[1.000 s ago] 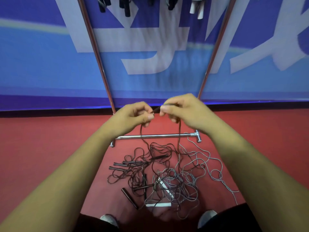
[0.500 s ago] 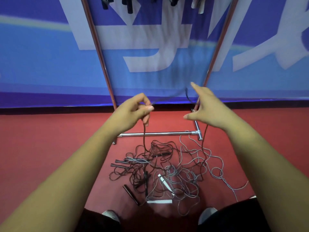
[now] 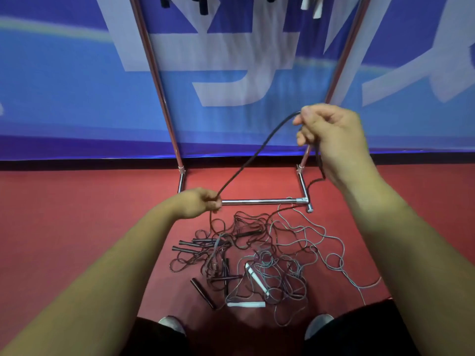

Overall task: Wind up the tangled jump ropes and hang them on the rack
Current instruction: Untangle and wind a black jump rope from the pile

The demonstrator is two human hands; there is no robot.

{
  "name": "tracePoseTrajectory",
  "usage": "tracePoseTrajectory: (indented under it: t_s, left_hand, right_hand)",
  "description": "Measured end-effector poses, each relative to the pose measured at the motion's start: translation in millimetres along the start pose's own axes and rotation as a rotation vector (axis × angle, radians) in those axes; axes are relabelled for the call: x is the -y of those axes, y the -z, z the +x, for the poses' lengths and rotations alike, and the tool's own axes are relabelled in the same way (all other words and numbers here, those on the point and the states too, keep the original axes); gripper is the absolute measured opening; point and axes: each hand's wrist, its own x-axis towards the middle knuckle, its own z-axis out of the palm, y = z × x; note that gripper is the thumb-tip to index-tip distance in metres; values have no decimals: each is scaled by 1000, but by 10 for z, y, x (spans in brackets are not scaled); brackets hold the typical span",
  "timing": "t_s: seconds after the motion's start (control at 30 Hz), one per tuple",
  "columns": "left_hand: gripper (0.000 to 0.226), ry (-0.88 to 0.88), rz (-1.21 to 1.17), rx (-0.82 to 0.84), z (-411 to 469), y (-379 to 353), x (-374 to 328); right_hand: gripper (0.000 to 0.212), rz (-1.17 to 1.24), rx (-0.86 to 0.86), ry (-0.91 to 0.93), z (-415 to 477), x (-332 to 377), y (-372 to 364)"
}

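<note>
Low down the left hand [image 3: 198,204] curls round the rope [image 3: 257,155], up high the right hand [image 3: 334,137] grips it too, span slanting up-right, slack dropping from the left into the tangle [image 3: 257,255] before the rack [image 3: 259,201].

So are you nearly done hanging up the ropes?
Not yet. Some handles already hang at the top of the rack. The left hand and right hand hold one dark rope between them. The tangled pile on the floor is left.
</note>
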Motion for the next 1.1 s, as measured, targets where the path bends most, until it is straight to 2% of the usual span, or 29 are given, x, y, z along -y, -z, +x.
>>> tracePoseTrajectory:
  t_s: [0.07, 0.1, 0.2, 0.27, 0.3, 0.33, 0.37, 0.47, 0.57, 0.63, 0.7, 0.77, 0.8, 0.87, 0.93, 1.0, 1.07, 1.1]
  left_hand:
    - [17, -2, -32, -94, -24, 9, -3]
    - [17, -21, -89, -134, -41, 24, -27]
    - [12, -156, -224, -248, -77, 107, -189]
    - [12, -278, -260, -278, -118, 166, -386]
    - [11, -334, -275, -269, -154, 183, -502]
    - [9, -378, -281, -252, -177, 184, -585]
    - [9, -409, -277, -234, -202, 177, -656]
    - [12, -437, -309, -223, -228, 166, -673]
    - [21, -445, -448, -206, -249, 180, -648]
    - [26, -376, -405, -116, -227, 142, -561]
    - [22, -213, -195, 16, -161, 60, -357]
    - [24, -47, 19, 87, -102, -22, -86]
    - [25, 10, 59, 77, -89, -45, 9]
    - [21, 14, -80, -22, -83, -40, 63]
    - [14, -83, -318, -195, -122, 47, -77]
    - [12, -207, -425, -344, -207, 194, -328]
    - [15, -321, -432, -360, -312, 285, -578]
    - [16, -359, -431, -337, -367, 294, -684]
  right_hand:
    - [27, -101, -81, -42, 0, -70, 96]
    - [27, -257, -74, -58, 12, -129, 152]
    - [17, -837, 144, -243, 17, -234, 302]
    - [77, -1037, 375, -300, -43, -237, 270]
    - [96, -1009, 471, -261, -94, -231, 189]
    - [98, -930, 541, -219, -153, -206, 74]
    - [87, -828, 591, -191, -202, -190, -45]
    - [20, -721, 657, -148, -277, -184, -284]
    - [18, -599, 642, -129, -265, -134, -312]
    - [21, -356, 487, -105, -221, -62, -275]
    - [25, -65, 243, -110, -133, -20, -196]
    - [29, 62, 43, -126, -47, -32, -85]
    - [29, 43, -17, -125, -33, -56, -45]
    - [30, -194, -49, -118, -31, -157, 45]
    - [27, -574, 87, -162, -15, -263, 154]
    - [19, -902, 285, -284, -42, -281, 215]
    - [73, -1036, 429, -307, -85, -271, 181]
    - [91, -969, 487, -269, -117, -236, 105]
